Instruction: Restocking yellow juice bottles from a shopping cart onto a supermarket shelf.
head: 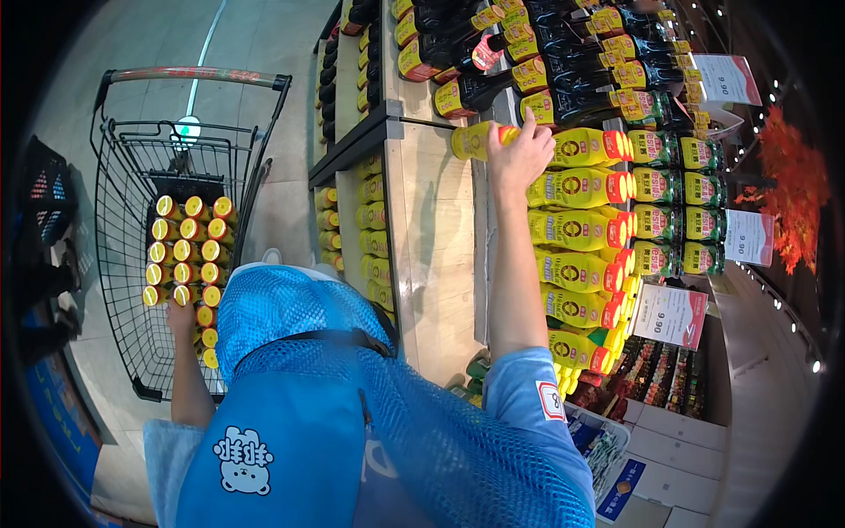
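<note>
My right hand (523,150) grips a yellow bottle with a red-and-yellow cap (473,140) over the wooden shelf top, beside a row of matching yellow bottles (577,188). On the left, my left hand (179,317) reaches into a black wire shopping cart (109,264) and touches a yellow-capped bottle (183,295) at the near side of a packed group. Those upright bottles (187,251) stand in rows in the cart; my fingers there are partly hidden, so whether they close on a bottle does not show. Dark sauce bottles (462,96) stand just beyond my right hand.
Jars with green lids (653,185) are stacked behind the yellow bottles. Price signs (670,315) stick out along the display. Lower shelves (356,218) hold more bottles. A white basket of packets (601,442) is at the lower right. Dark crates (49,191) stand left of the cart.
</note>
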`<state>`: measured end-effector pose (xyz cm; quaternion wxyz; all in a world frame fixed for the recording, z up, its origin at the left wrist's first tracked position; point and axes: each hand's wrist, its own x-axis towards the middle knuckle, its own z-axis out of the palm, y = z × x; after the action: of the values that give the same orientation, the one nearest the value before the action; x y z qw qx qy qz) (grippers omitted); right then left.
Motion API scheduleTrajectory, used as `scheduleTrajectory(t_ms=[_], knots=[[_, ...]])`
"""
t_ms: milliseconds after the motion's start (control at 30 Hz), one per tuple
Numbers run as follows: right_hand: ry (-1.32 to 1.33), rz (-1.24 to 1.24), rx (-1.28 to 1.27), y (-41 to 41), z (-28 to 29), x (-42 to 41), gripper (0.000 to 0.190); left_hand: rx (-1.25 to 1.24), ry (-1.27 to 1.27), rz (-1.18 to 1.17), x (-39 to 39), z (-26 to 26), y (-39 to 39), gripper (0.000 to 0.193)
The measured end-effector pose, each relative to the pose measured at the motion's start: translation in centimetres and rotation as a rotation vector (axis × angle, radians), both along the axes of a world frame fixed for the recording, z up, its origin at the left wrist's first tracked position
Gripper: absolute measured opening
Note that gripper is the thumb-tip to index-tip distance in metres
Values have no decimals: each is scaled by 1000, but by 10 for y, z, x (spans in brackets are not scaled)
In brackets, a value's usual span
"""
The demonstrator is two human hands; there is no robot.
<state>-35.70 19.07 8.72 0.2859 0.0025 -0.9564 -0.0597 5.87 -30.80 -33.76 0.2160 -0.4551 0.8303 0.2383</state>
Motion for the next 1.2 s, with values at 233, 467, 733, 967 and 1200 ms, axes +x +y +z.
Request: scheduleTrajectory(t_ms=[233, 467, 733, 967, 1200], knots=[[-198, 65, -264, -19, -25, 30, 72, -2, 64, 37, -1, 10, 2, 55], [-235, 64, -442, -8, -46, 69, 55, -204, 261, 77, 0, 12, 9, 53], [48, -49, -1615, 43, -65, 112, 49, 175, 712, 416, -60, 11, -8, 50], [130, -96, -1735, 47, -4, 159, 39, 447, 1012, 300, -158, 128, 36, 36], [86, 108, -1651, -36, 24, 179, 30, 296, 1336, -286, -221, 330, 165, 34]])
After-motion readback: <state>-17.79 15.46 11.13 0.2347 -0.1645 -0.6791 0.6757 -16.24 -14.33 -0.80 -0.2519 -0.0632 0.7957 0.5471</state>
